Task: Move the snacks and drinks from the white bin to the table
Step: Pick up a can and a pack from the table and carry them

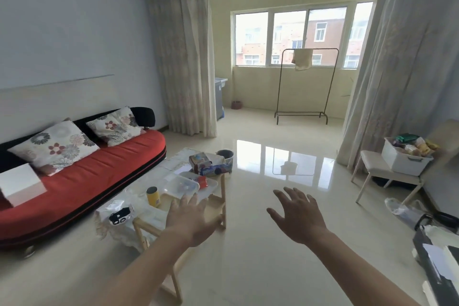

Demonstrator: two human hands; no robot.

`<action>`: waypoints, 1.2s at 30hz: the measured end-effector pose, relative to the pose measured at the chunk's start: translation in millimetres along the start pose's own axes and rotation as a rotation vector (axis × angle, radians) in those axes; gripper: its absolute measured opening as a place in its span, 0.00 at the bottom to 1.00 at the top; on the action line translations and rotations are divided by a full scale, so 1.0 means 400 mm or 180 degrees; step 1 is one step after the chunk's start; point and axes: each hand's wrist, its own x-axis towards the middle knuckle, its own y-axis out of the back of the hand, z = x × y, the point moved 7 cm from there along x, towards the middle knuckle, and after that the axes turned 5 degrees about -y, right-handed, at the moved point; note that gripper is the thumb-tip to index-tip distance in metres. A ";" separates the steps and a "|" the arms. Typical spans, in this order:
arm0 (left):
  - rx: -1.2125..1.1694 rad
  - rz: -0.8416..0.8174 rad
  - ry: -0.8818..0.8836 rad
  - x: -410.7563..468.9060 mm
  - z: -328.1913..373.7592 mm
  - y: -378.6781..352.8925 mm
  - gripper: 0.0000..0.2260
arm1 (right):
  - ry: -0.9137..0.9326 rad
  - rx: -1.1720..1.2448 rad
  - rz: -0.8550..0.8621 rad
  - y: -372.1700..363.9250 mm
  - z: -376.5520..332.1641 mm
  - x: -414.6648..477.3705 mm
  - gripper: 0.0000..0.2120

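Observation:
The white bin (402, 161) stands on a pale chair (372, 160) at the right, with several snack packets (419, 145) piled in it. The low wooden table (216, 196) in front of the sofa carries a yellow can (153, 196), a clear plastic container (180, 185), a small red packet (203, 181), a blue biscuit pack (214, 169) and a boxed snack (200, 160). My left hand (192, 221) is spread open over the table's near right corner. My right hand (298, 216) hovers open above the floor, empty, well left of the bin.
A red sofa (99, 171) with two flowered cushions lines the left wall, with a white box (21, 185) on it. A grey bucket (224, 155) sits beyond the table. A black clothes rack (306, 82) stands by the window. Bags and dark objects (422, 221) lie at the right edge.

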 end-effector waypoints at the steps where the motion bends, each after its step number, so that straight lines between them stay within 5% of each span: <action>1: 0.0008 0.0014 0.0054 0.034 -0.003 0.003 0.38 | 0.0054 0.0020 0.0026 -0.006 0.009 0.044 0.32; 10: -0.0137 0.0166 0.0726 0.294 -0.009 0.013 0.36 | 0.0749 0.0200 0.0253 -0.017 0.032 0.440 0.39; 13: -0.0205 0.0141 0.0895 0.334 -0.016 0.006 0.35 | 0.0900 0.0181 0.0126 -0.032 0.019 0.528 0.34; 27: -0.0427 -0.0050 0.1427 0.581 -0.154 -0.111 0.36 | 0.1262 0.0349 -0.0491 -0.265 -0.102 0.750 0.44; 36: -0.0604 -0.0115 0.1625 0.838 -0.372 -0.196 0.36 | 0.1736 0.0357 -0.0592 -0.334 -0.302 1.022 0.37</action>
